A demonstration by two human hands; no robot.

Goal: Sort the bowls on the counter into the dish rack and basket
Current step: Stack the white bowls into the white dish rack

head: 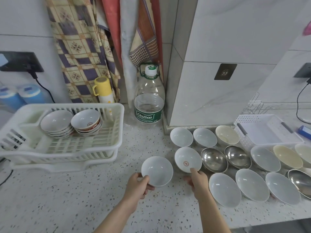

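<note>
Fingers (148, 179) of the left hand (137, 186) pinch the near rim of a plain white bowl (157, 171), held just above the speckled worktop (67, 199) at lower centre. The right hand (197, 182) pinches the rim of a white bowl with a red emblem (187, 159). Left of centre, the white dish rack (67, 148) holds 2 stacks of bowls; the white basket (269, 130) sits at right behind rows of bowls.

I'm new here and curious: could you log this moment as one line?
left hand: holds plain white bowl | right hand: pinches red-emblem bowl | dish rack: two bowl stacks | basket: no bowls
</note>
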